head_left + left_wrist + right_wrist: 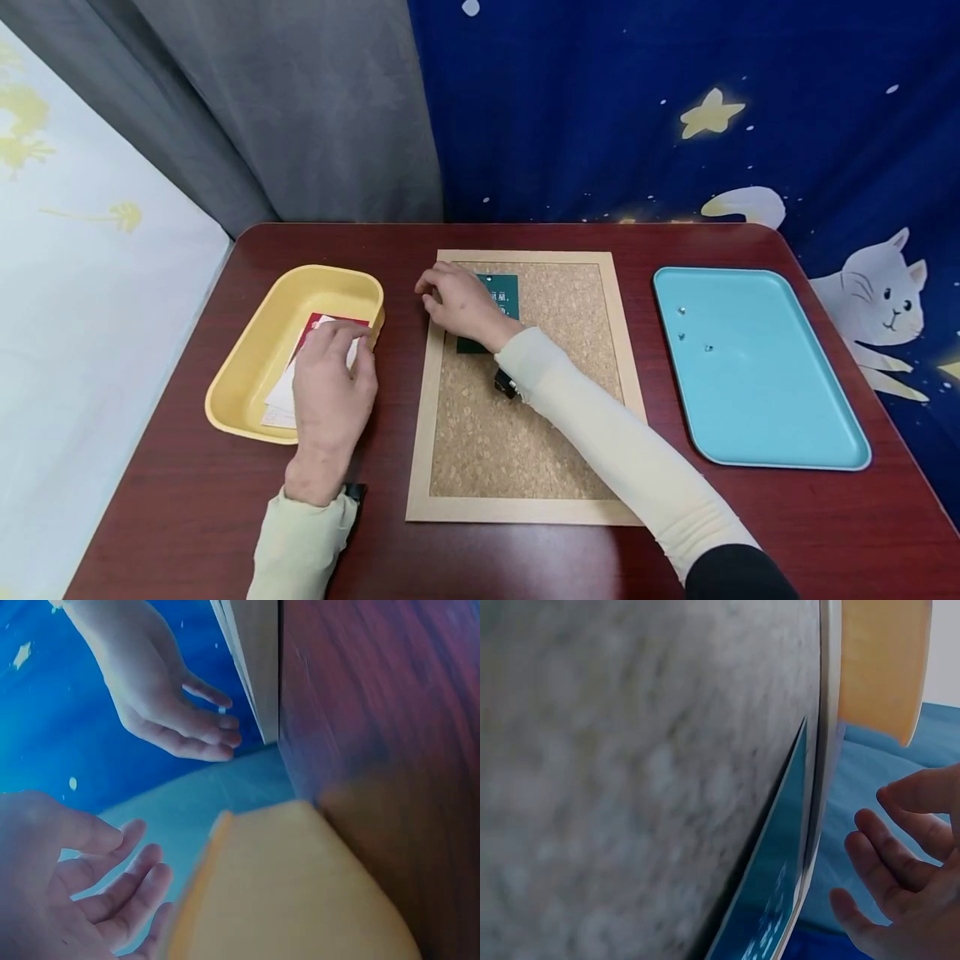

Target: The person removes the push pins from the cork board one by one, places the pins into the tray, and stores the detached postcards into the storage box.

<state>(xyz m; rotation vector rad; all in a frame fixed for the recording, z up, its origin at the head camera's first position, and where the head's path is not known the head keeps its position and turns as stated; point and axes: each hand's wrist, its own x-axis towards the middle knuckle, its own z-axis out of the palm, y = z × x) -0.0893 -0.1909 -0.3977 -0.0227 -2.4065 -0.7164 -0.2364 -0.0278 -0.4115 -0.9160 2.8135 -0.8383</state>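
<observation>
My left hand (333, 387) hovers over the near right side of the yellow basket (240, 358), its fingers loosely bent and holding nothing. Under it, inside the basket, lie white cards (281, 400) and a red card (315, 321). My right hand (465, 304) is above the left edge of the cork board (540, 433). Between its thumb and finger, the left wrist view shows a small pale pushpin (222, 710). Partly hidden below that hand, a dark green card (504, 292) with white writing lies on the cork; a small pin shows at its top edge.
A light blue tray (772, 400) stands on the right of the table with 3 small clear pins, one of them a pushpin (708, 347). The dark red wooden table (187, 500) surrounds everything. Curtains (570, 108) hang behind its far edge.
</observation>
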